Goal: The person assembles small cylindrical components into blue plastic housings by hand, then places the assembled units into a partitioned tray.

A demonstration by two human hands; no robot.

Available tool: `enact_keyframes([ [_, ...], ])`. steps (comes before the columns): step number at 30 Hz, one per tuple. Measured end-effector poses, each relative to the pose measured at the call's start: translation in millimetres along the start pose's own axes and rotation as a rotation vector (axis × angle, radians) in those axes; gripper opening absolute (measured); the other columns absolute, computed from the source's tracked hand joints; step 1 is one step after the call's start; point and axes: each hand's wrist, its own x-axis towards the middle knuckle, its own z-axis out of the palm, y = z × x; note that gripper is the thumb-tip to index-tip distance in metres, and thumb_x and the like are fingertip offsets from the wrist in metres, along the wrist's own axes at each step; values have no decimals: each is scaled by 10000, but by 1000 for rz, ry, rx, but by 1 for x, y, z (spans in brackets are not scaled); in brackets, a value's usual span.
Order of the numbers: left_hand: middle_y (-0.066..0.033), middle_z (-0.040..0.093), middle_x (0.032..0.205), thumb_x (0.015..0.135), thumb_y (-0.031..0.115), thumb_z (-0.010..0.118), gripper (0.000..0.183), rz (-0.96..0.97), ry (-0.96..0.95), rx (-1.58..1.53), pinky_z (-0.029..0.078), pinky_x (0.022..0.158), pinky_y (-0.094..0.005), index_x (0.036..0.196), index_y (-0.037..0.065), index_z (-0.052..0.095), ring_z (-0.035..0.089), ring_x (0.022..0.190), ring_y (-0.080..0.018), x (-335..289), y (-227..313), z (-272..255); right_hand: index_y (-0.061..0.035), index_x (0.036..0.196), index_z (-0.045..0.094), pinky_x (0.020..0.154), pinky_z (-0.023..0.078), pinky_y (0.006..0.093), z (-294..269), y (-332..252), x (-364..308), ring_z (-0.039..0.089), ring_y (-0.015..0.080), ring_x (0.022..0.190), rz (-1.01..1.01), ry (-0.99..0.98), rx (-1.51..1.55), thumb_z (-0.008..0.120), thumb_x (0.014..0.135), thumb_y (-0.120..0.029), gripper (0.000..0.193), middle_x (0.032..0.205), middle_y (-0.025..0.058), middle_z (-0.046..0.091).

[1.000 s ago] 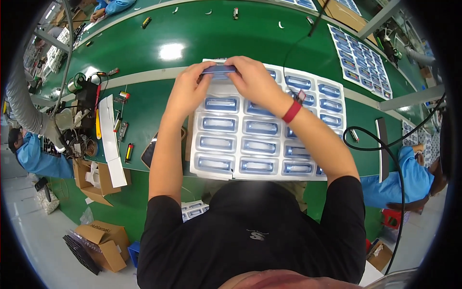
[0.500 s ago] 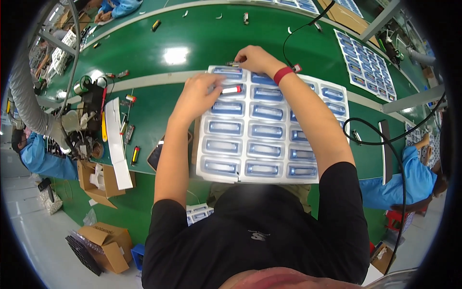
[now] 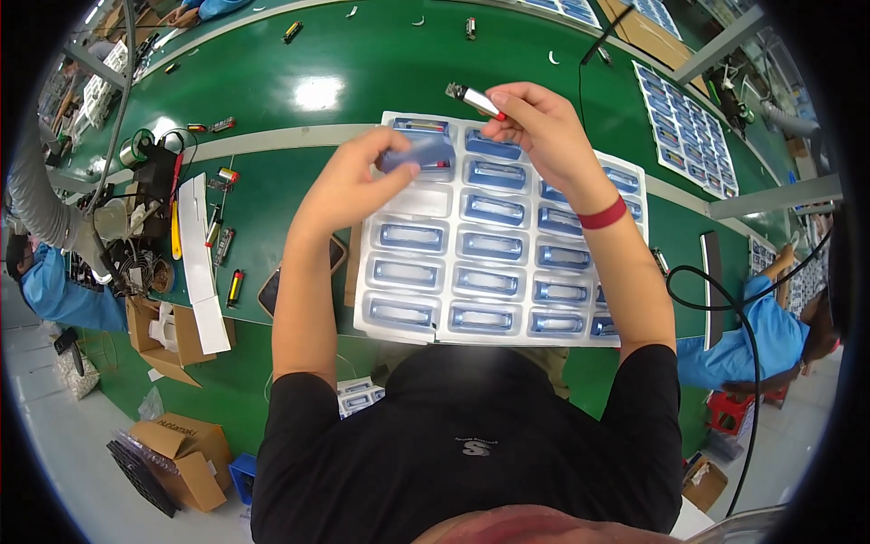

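A white tray (image 3: 453,223) holds rows of blue translucent plastic shells (image 3: 494,210) in its compartments. Above its far left part, my left hand (image 3: 353,177) grips a motion-blurred blue plastic shell (image 3: 419,152) between thumb and fingers. The third compartment down in the left column has no shell. A red-ended cell (image 3: 442,164) partly shows in the compartment beneath the held shell. Over the tray's far edge, my right hand (image 3: 544,127) pinches a cylindrical battery cell (image 3: 478,101) with a silvery body, a red end and a dark fitting at its other end.
Loose cells (image 3: 236,287) and a white strip (image 3: 201,263) lie left of the tray, near a phone (image 3: 270,292). A black cable (image 3: 716,272) loops at the right. Another filled tray (image 3: 684,127) sits far right. Co-workers in blue sleeves (image 3: 72,286) are at both sides.
My right hand has lifted the cell from the tray's far edge and moved right. My left hand has taken the blue shell out of the left column's third compartment.
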Motion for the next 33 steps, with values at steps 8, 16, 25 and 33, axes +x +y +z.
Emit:
enact_keyframes([
  [8, -47, 621, 1056, 1081, 175, 472, 331, -311, 190, -773, 454, 730, -258, 1356, 25, 576, 522, 786, -125, 14, 13, 19, 37, 1138, 671, 814, 554, 296, 2, -1, -24, 699, 182, 859, 63, -98, 248, 649, 987, -120, 219, 963, 89, 707],
  [16, -82, 618, 1027, 1104, 286, 409, 469, -361, 10, -1109, 465, 726, -273, 1395, -59, 534, 528, 768, -153, 15, 8, 24, 30, 1106, 690, 764, 559, 266, 23, 7, -20, 696, 146, 816, -53, -56, -138, 703, 927, -30, 189, 963, 87, 723],
  [25, -78, 619, 987, 1103, 298, 402, 497, -347, -4, -1054, 476, 757, -284, 1421, -68, 509, 556, 792, -152, 14, 3, 26, 29, 1059, 726, 692, 535, 222, 29, 15, -14, 659, 90, 749, -97, -49, -417, 731, 919, -53, 162, 886, 34, 718],
  [33, -34, 609, 940, 1060, 146, 500, 412, -339, 63, -815, 487, 775, -271, 1438, -17, 519, 566, 826, -112, 14, -1, 37, 25, 1106, 727, 731, 531, 227, 43, 40, -17, 659, 85, 826, -307, 107, -557, 747, 917, -84, 219, 973, 52, 705],
])
